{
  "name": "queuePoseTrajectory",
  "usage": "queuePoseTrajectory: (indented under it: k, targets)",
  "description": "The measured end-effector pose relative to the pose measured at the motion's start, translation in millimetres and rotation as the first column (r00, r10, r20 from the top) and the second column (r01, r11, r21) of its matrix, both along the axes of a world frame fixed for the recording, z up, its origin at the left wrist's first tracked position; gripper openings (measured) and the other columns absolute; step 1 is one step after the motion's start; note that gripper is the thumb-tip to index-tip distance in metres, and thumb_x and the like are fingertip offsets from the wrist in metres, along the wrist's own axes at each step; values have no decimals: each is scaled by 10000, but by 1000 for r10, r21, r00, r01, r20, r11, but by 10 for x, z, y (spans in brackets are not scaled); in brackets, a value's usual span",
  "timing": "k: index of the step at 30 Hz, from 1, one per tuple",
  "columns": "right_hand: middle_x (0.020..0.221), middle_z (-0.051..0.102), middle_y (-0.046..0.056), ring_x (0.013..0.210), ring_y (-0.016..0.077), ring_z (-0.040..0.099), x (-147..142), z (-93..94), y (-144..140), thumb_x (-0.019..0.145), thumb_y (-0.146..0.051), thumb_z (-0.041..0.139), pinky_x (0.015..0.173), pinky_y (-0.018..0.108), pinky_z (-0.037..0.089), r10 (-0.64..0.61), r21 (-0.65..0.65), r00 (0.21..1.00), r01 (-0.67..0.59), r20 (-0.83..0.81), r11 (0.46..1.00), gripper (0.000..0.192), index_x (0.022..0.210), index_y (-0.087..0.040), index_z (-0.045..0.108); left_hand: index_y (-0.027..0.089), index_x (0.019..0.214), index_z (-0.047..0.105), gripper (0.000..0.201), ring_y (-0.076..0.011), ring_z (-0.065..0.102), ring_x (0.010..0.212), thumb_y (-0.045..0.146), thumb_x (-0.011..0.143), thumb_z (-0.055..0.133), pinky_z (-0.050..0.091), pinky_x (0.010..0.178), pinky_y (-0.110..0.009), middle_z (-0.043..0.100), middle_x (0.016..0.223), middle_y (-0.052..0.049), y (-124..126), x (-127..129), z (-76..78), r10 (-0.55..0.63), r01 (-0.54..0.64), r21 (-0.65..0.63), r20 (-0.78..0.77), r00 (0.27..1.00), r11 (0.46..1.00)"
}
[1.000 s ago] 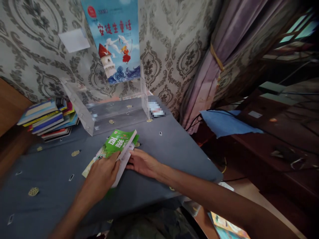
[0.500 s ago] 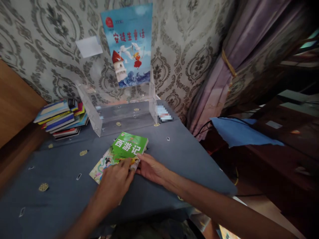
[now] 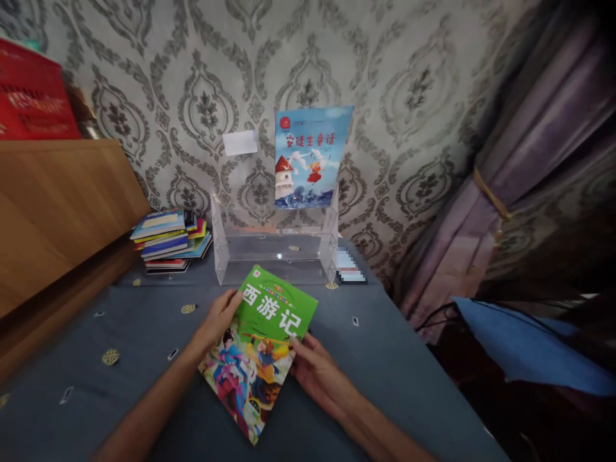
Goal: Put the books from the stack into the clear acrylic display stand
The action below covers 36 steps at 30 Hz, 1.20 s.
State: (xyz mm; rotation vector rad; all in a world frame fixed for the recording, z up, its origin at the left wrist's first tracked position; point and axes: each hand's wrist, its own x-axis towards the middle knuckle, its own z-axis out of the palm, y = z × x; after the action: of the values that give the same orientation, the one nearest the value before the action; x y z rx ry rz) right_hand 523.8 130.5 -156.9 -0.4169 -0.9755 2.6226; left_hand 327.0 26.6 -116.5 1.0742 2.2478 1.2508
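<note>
Both hands hold a green picture book (image 3: 262, 350) just above the desk (image 3: 385, 366), its cover facing up. The left hand (image 3: 219, 316) grips the book's upper left edge, and the right hand (image 3: 312, 369) pinches its right edge. Just behind the book stands a clear plastic rack (image 3: 276, 250) holding a blue book (image 3: 308, 157). A stack of books (image 3: 168, 240) lies to the left.

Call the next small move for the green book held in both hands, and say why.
Probably lift the green book forward and stand it in the clear acrylic stand. The left hand grips its left edge and the right hand its right edge, cover up, just in front of the stand. A blue book already stands upright there, with open space to its left.
</note>
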Motion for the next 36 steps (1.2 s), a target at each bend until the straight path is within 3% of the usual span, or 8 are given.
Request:
queuePoseTrajectory:
  k: [5, 10, 16, 21, 25, 31, 33, 36]
  targets:
    - [1057, 763, 52, 1046, 278, 692, -163, 145, 88, 698, -495, 839, 905, 443, 541, -166, -13, 986, 166, -16, 986, 430, 1012, -242, 689, 146, 950, 682, 641, -274, 671, 968, 747, 796, 525, 532, 848, -346, 742, 975, -88, 133, 115, 199, 35, -122, 273, 305, 952, 954]
    - [1022, 772, 72, 1026, 288, 703, -336, 268, 218, 686, -566, 820, 878, 429, 567, -277, 29, 961, 277, -19, 960, 484, 1005, -221, 703, 144, 1013, 700, 635, -278, 710, 949, 724, 769, 619, 569, 846, -368, 762, 994, -106, 302, 203, 278, -67, -176, 351, 582, 810, 920]
    - [1051, 766, 92, 1019, 295, 708, -298, 255, 258, 751, -581, 757, 868, 440, 562, -252, 64, 967, 255, -45, 965, 479, 1025, -195, 688, 138, 976, 701, 548, -262, 744, 845, 658, 835, 601, 599, 813, -377, 774, 933, -129, 438, 76, 208, -152, -28, 242, 694, 704, 970]
    - [918, 768, 39, 826, 235, 719, -180, 244, 419, 634, -424, 879, 731, 351, 561, -284, 219, 959, 274, 16, 936, 460, 970, -195, 663, 131, 911, 702, 594, -258, 746, 773, 705, 789, 613, 599, 781, -362, 771, 886, -154, 489, -164, 85, -120, 118, 54, 727, 676, 991]
    - [791, 728, -25, 658, 144, 666, -71, 166, 569, 605, -337, 891, 601, 249, 495, -219, 361, 973, 180, 70, 915, 445, 950, -203, 644, 146, 880, 720, 607, -267, 733, 774, 729, 760, 602, 584, 725, -348, 770, 898, -147, 547, -366, 35, -183, 294, -154, 499, 847, 943]
    - [673, 661, -85, 623, 131, 632, 0, -95, 679, 607, -277, 872, 627, 258, 467, -99, 527, 986, 14, 133, 849, 520, 1041, -215, 592, 181, 943, 703, 453, -323, 648, 1009, 561, 698, 742, 490, 812, -321, 739, 973, -89, 697, -441, 32, -261, 281, -288, 105, 960, 916]
    - [637, 630, -104, 589, 123, 598, -7, -150, 694, 601, -255, 868, 602, 252, 442, -104, 559, 986, 12, 133, 829, 546, 1067, -224, 584, 183, 1077, 662, 501, -318, 627, 1030, 588, 783, 659, 464, 867, -349, 711, 1031, -90, 700, -388, 13, -327, 257, -357, -149, 933, 898]
    - [611, 600, -106, 560, 117, 553, -23, -187, 707, 608, -238, 856, 574, 245, 410, -126, 592, 982, 20, 139, 805, 552, 1094, -225, 596, 165, 1184, 591, 468, -298, 593, 1072, 542, 921, 499, 442, 925, -389, 647, 1125, -116, 618, -216, -12, -375, 175, -410, -480, 793, 895]
